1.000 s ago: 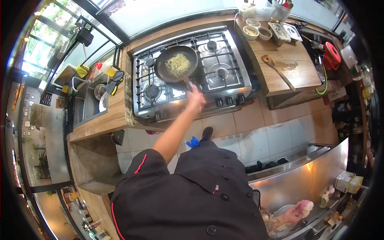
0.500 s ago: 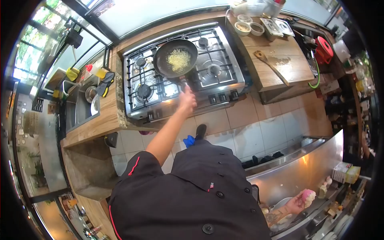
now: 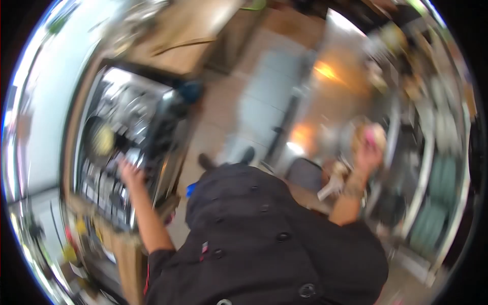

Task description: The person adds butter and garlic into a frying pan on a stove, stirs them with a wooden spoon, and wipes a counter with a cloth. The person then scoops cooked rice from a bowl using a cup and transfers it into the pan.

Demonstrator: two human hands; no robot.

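Note:
Fingers closed, my left hand (image 3: 131,175) is on the handle of a dark frying pan (image 3: 90,133) on the stove. Pale yellow chopped food (image 3: 104,140) lies in the pan. Out to the right, my right hand (image 3: 368,156) grips a pink-and-white piece (image 3: 376,135) whose kind I cannot make out. That hand is over the metal counter on the right, beside a round brownish shape blurred by motion.
The gas stove (image 3: 133,104) stands at left, a wooden counter (image 3: 190,30) beyond it. A shiny steel surface (image 3: 325,96) runs along the right, with stacked plates (image 3: 439,188) on a rack at far right. Tiled floor (image 3: 264,86) lies between.
My view has swung right, smearing the scene. The right hand, low at the edge before, now shows further up with the pink-and-white piece. My left hand stays at the pan handle.

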